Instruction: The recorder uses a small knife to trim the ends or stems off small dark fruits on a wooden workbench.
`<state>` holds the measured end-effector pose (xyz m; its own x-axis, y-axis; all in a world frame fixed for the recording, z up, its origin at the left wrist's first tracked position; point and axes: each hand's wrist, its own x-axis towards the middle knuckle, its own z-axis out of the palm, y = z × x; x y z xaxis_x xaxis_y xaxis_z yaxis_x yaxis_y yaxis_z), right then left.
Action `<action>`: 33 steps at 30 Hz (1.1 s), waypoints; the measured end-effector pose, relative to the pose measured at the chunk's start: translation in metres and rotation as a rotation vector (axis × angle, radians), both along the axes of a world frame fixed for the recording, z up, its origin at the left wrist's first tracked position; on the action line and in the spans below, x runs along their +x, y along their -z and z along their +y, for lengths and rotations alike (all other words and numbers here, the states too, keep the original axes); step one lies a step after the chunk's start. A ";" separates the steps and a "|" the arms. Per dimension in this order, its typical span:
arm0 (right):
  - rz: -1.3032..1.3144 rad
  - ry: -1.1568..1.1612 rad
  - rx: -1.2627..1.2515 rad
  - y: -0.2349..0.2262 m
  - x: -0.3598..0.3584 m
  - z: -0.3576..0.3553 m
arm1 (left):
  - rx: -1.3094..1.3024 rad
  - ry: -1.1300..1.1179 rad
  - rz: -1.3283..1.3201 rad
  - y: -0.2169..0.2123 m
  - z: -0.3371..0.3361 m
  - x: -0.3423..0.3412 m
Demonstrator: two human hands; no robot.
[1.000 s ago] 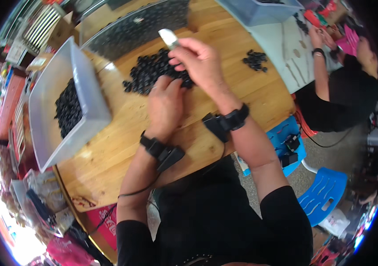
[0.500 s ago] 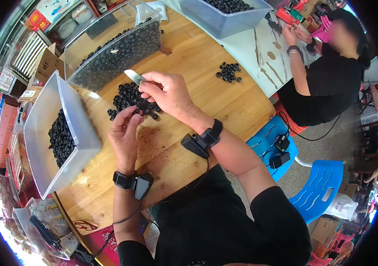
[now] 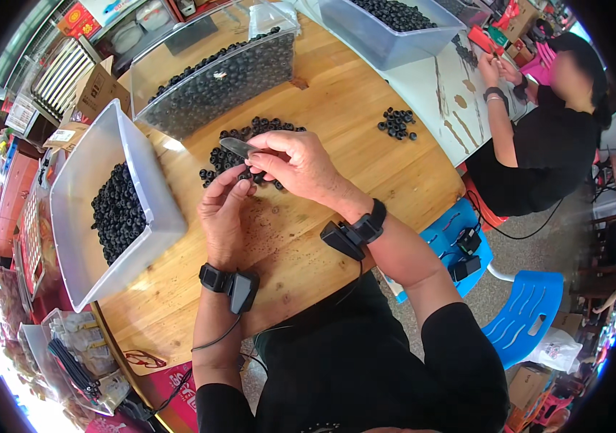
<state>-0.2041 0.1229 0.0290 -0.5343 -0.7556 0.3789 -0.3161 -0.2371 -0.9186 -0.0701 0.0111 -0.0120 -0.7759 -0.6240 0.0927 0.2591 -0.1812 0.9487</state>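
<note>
My right hand (image 3: 297, 162) is closed around a small knife (image 3: 236, 147); its short blade points left over a pile of small black ring-like parts (image 3: 272, 125). Close by on the left, my left hand (image 3: 223, 213) has thumb and forefinger pinched together at the pile's near edge. Whatever sits between those fingertips is too small and hidden to name. The two hands nearly meet at the fingertips. Dark crumbs lie on the wooden table (image 3: 178, 289) in front of the pile.
A clear bin (image 3: 171, 209) of black parts stands at the left, another clear bin (image 3: 214, 90) behind the pile. A smaller cluster (image 3: 396, 124) lies to the right. Beyond a white table (image 3: 459, 101) holding a bin (image 3: 387, 43), a person (image 3: 539, 144) works. Blue chairs (image 3: 524, 317) stand right.
The view has shifted, so the table sits further right and lower. My right hand has brought the knife closer to my left fingertips, and the blade has tilted.
</note>
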 end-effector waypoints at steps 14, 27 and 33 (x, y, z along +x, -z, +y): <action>0.396 0.083 -0.025 0.004 0.004 -0.005 | 0.136 0.054 0.125 0.010 -0.010 -0.003; -0.086 -0.023 0.001 0.001 0.002 -0.002 | 0.178 0.095 0.109 0.000 -0.007 -0.003; -0.032 -0.060 0.052 -0.001 0.002 0.001 | 0.196 0.094 0.142 0.003 -0.009 -0.003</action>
